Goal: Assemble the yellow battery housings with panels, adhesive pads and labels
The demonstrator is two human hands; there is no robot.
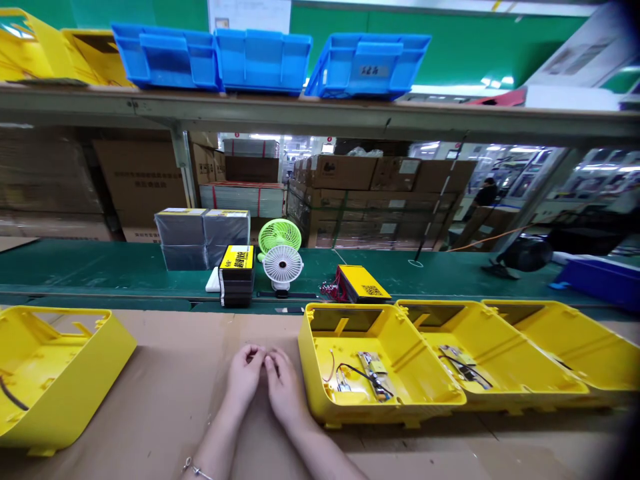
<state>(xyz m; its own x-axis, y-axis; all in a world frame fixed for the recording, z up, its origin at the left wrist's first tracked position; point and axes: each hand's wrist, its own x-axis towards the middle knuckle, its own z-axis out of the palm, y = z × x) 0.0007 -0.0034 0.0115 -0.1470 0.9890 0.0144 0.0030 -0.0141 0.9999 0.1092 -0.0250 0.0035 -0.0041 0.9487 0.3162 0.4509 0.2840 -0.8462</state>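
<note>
My left hand [244, 375] and my right hand [284, 387] are close together above the cardboard-covered bench [165, 400]. Both have curled fingers, their tips nearly meeting. Anything pinched between them is hidden or too small to make out. Just right of my right hand is an open yellow plastic housing [320, 393] with a circuit board [373, 370] and wires inside. A second yellow housing [520, 373], also with a board and wires, sits beyond it. Farther right stands a third housing [575, 340]. To the left of my hands lies another yellow housing [75, 393].
Behind the bench, a green conveyor surface [140, 283] carries a black-and-yellow stack [237, 280], grey wrapped blocks [205, 240], a white fan [283, 265], a green fan [274, 233] and a yellow-topped pack [365, 283] with red wires. Blue bins [265, 63] stand on the overhead shelf [320, 123].
</note>
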